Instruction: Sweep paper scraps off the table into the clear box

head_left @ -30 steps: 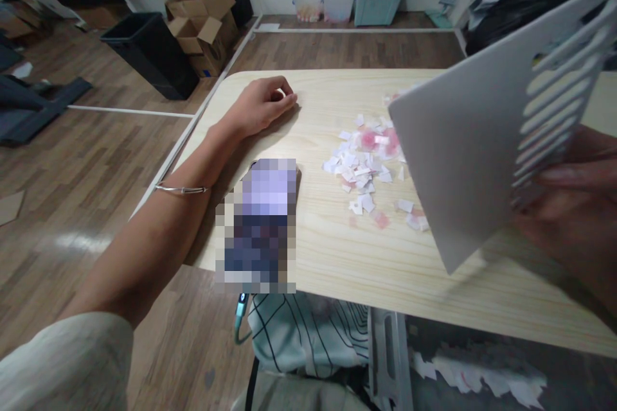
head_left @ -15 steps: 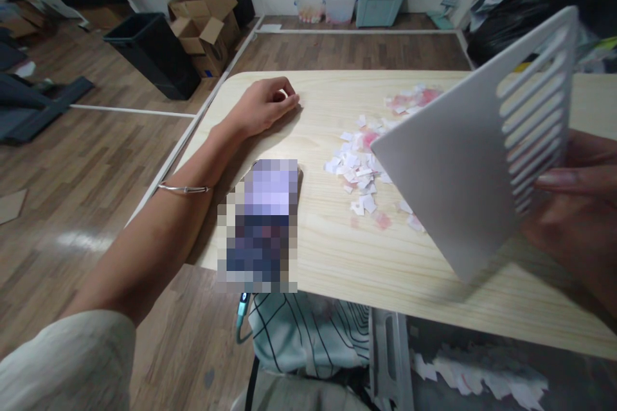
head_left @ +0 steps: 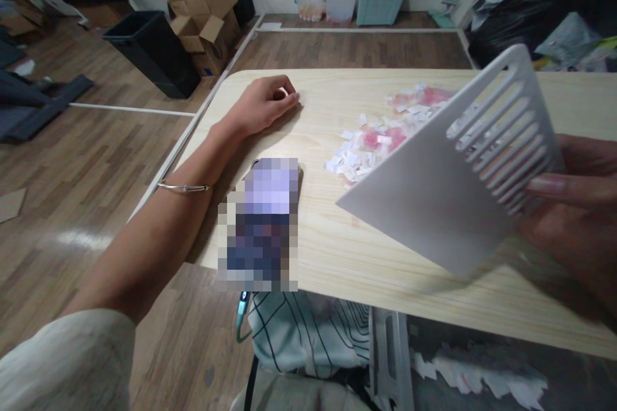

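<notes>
My right hand [head_left: 573, 218] grips a flat white plastic panel [head_left: 424, 205] by its slotted end, with the thumb over the slots. The panel is tilted above the tabletop [head_left: 328, 250], its plain edge pointing left. Behind and partly beneath it lies a loose pile of small white and pink paper scraps [head_left: 361, 148], some hidden by the panel. My left hand [head_left: 270, 103] rests on the far left of the table with its fingers curled in and nothing visible in them. Nearer to me lies a phone [head_left: 270, 186], blurred out, with a teal cable [head_left: 241, 311] plugged in.
Below the table's front edge, an open grey drawer or bin [head_left: 393, 359] holds more paper scraps [head_left: 482, 372]. Teal checked cloth [head_left: 308, 334] covers my lap. Beyond the table stand a black bin [head_left: 154, 58], cardboard boxes [head_left: 207, 26], a teal tub [head_left: 380, 0] and black bags [head_left: 506, 32].
The white panel has swung lower and to the left, its corner now over the near side of the scraps. My left hand and the phone have stayed put.
</notes>
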Demonstrator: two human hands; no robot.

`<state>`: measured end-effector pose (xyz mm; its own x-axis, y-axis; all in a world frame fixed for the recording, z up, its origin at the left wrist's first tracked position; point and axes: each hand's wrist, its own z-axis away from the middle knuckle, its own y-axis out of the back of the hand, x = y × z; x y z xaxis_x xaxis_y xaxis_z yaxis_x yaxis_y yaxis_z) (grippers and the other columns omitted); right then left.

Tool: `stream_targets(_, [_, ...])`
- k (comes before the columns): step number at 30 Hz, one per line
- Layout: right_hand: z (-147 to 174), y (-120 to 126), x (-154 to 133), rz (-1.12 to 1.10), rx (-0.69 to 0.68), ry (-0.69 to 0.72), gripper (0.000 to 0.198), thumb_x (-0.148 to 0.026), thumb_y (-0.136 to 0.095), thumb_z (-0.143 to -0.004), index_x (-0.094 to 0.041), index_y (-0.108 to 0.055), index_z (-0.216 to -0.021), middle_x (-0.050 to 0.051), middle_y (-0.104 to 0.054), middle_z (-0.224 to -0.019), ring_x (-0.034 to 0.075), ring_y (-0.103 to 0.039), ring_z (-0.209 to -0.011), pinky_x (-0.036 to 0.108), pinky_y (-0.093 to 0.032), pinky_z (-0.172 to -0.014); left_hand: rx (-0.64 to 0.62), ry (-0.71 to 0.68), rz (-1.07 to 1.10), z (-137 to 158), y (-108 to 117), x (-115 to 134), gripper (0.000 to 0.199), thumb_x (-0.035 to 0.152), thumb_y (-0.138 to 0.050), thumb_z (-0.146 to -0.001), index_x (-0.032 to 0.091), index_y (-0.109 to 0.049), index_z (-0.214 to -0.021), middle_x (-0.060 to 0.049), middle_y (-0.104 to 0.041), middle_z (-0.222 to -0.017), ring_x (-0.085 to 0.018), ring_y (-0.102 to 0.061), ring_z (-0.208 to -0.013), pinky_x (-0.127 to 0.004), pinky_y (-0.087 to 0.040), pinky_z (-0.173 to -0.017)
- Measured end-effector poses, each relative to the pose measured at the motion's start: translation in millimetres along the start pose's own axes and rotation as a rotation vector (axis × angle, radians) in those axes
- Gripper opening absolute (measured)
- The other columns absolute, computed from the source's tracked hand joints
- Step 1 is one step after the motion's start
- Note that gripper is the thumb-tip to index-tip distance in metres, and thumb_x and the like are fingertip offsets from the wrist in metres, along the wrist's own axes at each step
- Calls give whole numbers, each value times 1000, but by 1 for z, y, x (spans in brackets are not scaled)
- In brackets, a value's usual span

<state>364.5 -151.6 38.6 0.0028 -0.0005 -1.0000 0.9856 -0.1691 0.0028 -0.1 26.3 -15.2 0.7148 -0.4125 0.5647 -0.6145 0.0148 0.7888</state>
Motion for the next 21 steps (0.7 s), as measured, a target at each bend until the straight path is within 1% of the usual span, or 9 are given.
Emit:
stream_targets(2, [1, 0, 0, 10, -33, 27, 18, -14, -75, -49, -24, -83, -62, 4, -73, -61, 19, -66, -50, 31, -50, -48, -2, -1, -1, 0, 0, 0, 24, 42, -66, -100, 19, -65, -92, -2, -69, -77, -21, -64, -93, -34, -37, -70])
stream_targets(5, [2, 1, 1, 29, -62, 45, 20, -13, -77, -54, -28, -84, -65, 2, -73, -62, 18, -65, -51, 32, -51, -48, -7, 5, 4, 0, 0, -1, 25, 44, -65, -100, 21, -64, -91, -2, -67, -76, -21, -63, -90, -35, -35, -68])
stream_targets(8, [1, 1, 2, 28, -55, 50, 19, -13, -82, -54, -27, -84, -67, 2, -74, -65, 18, -65, -53, 32, -52, -49, -20, 22, 10, 0, 0, -1, 26, 46, -65, -101, 21, -64, -92, -2, -66, -74, -18, -59, -89, -35, -34, -69])
stream_targets(11, [0, 0, 4, 18, -58, 95, 16, -15, -85, -54, -26, -83, -65, 2, -71, -61, 17, -63, -50, 30, -47, -46, -12, 22, 19, 0, -1, -1, 28, 47, -68, -100, 22, -63, -91, -2, -64, -74, -20, -60, -90, -34, -35, -70])
stream_targets(14, [-1, 0, 6, 24, -73, 120, 15, -13, -80, -55, -26, -82, -64, 2, -69, -57, 16, -59, -45, 28, -42, -44, -5, 16, 15, 0, -1, -1, 27, 47, -68, -99, 22, -64, -90, -2, -63, -75, -22, -63, -92, -34, -37, -70])
stream_targets(18, [-2, 1, 6, 26, -44, 91, 15, -13, -77, -53, -25, -81, -61, 2, -69, -57, 15, -58, -45, 26, -41, -45, -17, 20, -4, 1, 0, -1, 23, 42, -64, -101, 20, -65, -93, -1, -65, -74, -19, -60, -90, -35, -37, -73])
stream_targets(21, [-2, 1, 5, 35, -34, 72, 17, -11, -76, -51, -24, -80, -61, 2, -69, -57, 15, -58, -45, 26, -42, -46, -10, 11, -6, 0, -1, -3, 22, 41, -64, -100, 21, -66, -94, -1, -65, -74, -18, -60, -87, -35, -37, -72])
